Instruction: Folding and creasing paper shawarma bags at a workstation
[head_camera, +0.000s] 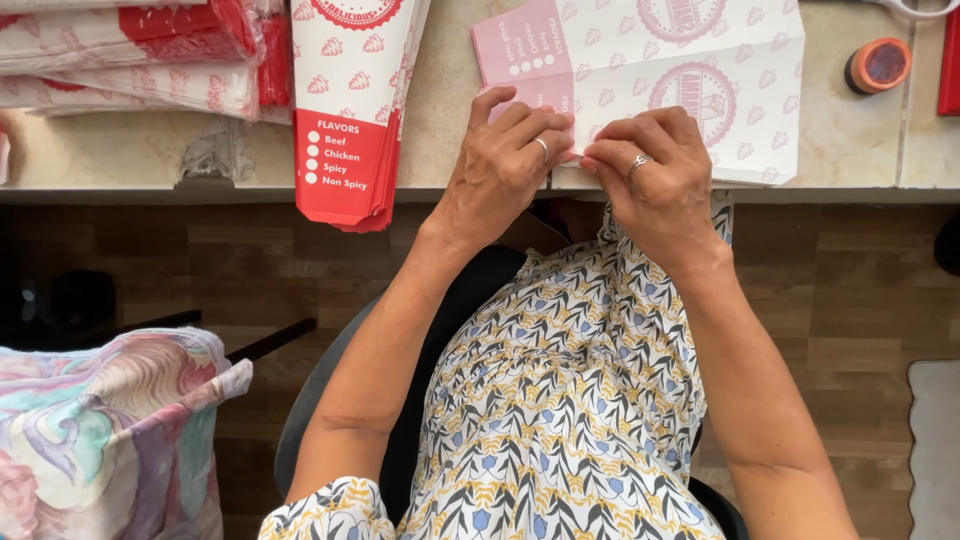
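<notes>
2 hands, left hand (500, 165) and right hand (655, 170), press paper sheet (700, 70) flat.

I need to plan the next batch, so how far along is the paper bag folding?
Done, it seems: a stack of folded red-and-white bags hangs over the counter edge, with more piled at the far left. In hand: the left hand and right hand press a crease along the near edge of one flat printed sheet. How many sheets remain cannot be seen.
</notes>
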